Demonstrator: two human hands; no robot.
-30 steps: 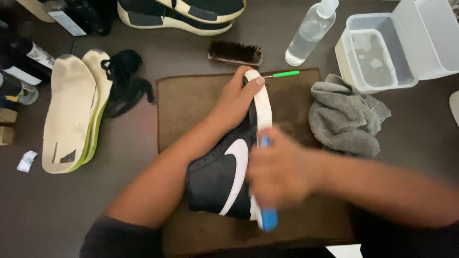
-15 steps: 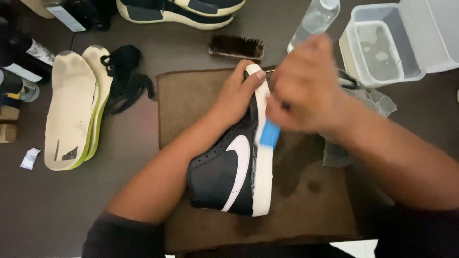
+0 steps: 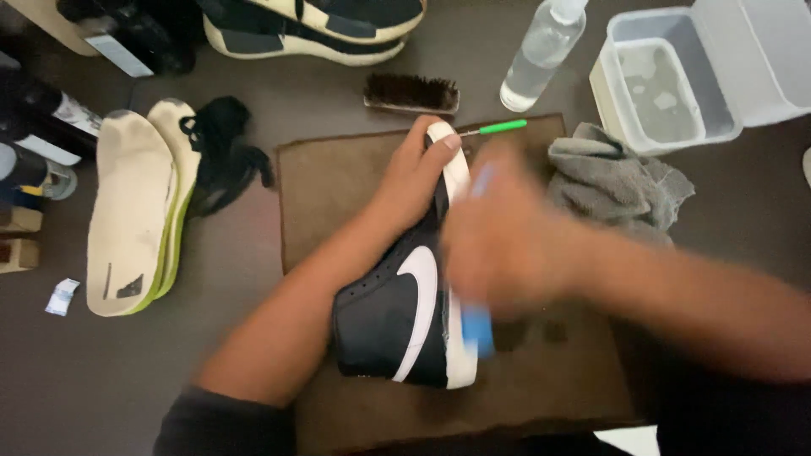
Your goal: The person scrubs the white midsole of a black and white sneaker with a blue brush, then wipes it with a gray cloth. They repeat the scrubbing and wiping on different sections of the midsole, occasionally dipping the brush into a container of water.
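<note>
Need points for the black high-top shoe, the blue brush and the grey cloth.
black high-top shoe (image 3: 384, 317), head view, on the black side panel.
blue brush (image 3: 477, 329), head view, on the blue end below the right hand.
grey cloth (image 3: 612, 181), head view, on its crumpled middle.

- Dark brown surface (image 3: 338, 76), matte.
- Centre: brown mat (image 3: 338, 181).
- Left: two insoles (image 3: 135, 219), black laces (image 3: 221, 152).
- Far edge: bristle brush (image 3: 411, 91), clear bottle (image 3: 541, 52), plastic tub (image 3: 663, 84).
- Right: grey cloth (image 3: 612, 181), partly on mat.
</note>
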